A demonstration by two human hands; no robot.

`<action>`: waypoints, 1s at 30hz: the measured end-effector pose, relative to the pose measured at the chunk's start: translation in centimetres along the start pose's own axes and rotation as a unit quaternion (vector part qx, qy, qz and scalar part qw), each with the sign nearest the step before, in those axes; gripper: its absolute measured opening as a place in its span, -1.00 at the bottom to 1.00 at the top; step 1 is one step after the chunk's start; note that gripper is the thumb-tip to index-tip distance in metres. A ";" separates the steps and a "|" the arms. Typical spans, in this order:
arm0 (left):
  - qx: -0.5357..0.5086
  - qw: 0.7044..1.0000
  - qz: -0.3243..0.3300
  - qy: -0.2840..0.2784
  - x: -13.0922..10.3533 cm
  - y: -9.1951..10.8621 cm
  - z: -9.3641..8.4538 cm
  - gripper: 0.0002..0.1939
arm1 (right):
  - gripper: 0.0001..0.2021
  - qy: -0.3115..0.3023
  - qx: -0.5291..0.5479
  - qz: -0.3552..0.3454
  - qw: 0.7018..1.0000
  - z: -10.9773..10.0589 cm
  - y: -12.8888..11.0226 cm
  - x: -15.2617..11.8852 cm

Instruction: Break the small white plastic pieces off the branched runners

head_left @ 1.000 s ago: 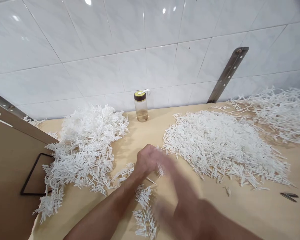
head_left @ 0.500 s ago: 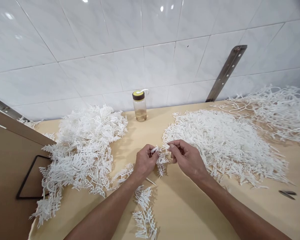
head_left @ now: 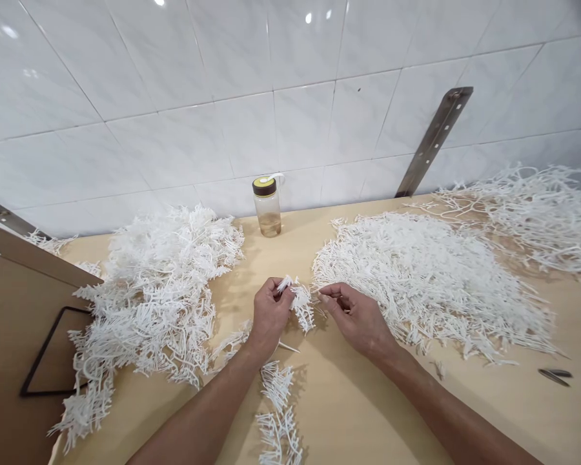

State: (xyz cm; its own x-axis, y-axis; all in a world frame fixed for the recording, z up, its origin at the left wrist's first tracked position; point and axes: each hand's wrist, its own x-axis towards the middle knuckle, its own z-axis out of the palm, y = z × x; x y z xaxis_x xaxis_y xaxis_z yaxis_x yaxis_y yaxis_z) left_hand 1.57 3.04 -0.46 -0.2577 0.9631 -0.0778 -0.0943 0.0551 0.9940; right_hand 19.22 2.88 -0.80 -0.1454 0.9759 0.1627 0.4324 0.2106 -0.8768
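Near the middle, my left hand [head_left: 271, 314] pinches a frilly white branched strand [head_left: 302, 309] that hangs off its fingertips to the right. My right hand [head_left: 356, 318] is just right of it, thumb and forefinger pressed together at the left edge of a large white pile [head_left: 430, 278]; what they hold, if anything, is too small to make out. Below my left hand, a chain of white branched pieces [head_left: 277, 385] runs down towards the lower edge of the view. A thin pale pointed piece [head_left: 288, 347] pokes out beside my left wrist.
Another white pile [head_left: 159, 290] covers the left of the table [head_left: 363, 413]. A lidded bottle [head_left: 268, 210] stands near the tiled wall. Looser white strands [head_left: 547, 213] lie at the far right, small dark metal snips [head_left: 555, 376] at the right. A brown board [head_left: 19, 336] is at the left.
My left hand has moved slightly left with the white strand, and the gap to my right hand is wider. My right hand has shifted slightly down. The view has shifted a little.
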 end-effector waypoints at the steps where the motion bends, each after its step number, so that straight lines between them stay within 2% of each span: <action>1: -0.014 1.000 -0.003 0.015 0.2 0.0 -0.1 -0.77 | -0.73 -0.024 0.000 0.001 1.000 -0.3 -0.1 0.0; 4: -0.047 0.998 -0.008 0.048 0.7 0.0 -0.6 -0.77 | -0.74 -0.147 -0.016 -0.004 0.989 -1.1 -0.6 0.1; 5: -0.055 0.997 -0.009 0.051 0.8 0.1 -0.7 -0.76 | -0.75 -0.165 -0.033 -0.008 0.986 -1.2 -0.7 0.1; 6: -0.060 0.997 -0.010 0.049 0.9 0.1 -0.8 -0.76 | -0.76 -0.159 -0.053 -0.014 0.986 -1.3 -0.7 0.1; 7: -0.059 0.997 -0.010 0.043 0.9 0.1 -0.8 -0.75 | -0.77 -0.128 -0.074 -0.022 0.989 -1.4 -0.6 0.1; 10: -0.029 1.000 0.001 0.011 0.7 0.0 -0.7 -0.75 | -0.74 0.018 -0.115 -0.043 0.992 -1.3 -0.3 0.1; 12: 0.000 1.000 0.020 -0.012 0.7 -0.2 -0.6 -0.76 | -0.73 0.068 -0.110 -0.042 0.991 -1.0 -0.2 0.0; 17: 0.079 0.992 0.084 -0.053 0.2 -1.0 -0.3 -0.87 | -0.71 0.066 -0.035 -0.023 0.997 0.4 0.0 -0.8; 20: 0.145 0.978 0.117 -0.097 -0.3 -1.5 -0.3 -0.89 | -0.71 0.071 -0.028 -0.019 0.997 1.0 0.5 -1.2; 23: 0.173 0.970 0.123 -0.121 -0.5 -1.9 -0.3 -0.85 | -0.71 0.067 -0.043 0.006 0.997 1.3 1.3 -1.3; 26: 0.178 0.969 0.122 -0.117 -0.6 -1.9 -0.3 -0.83 | -0.68 0.049 -0.030 0.011 0.998 1.4 1.7 -1.3; 30: 0.170 0.971 0.116 -0.121 -0.6 -1.6 -0.3 -0.81 | -0.68 0.060 -0.028 0.021 0.998 1.1 1.4 -0.8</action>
State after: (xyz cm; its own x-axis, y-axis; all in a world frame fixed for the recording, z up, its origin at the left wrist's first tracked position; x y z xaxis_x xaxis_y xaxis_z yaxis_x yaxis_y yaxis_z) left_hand 1.58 2.26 -2.01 0.0026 0.9913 0.1315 0.2728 -0.1273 0.9536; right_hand 18.94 2.28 -2.68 -0.0190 0.9831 0.1821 0.4852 0.1684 -0.8581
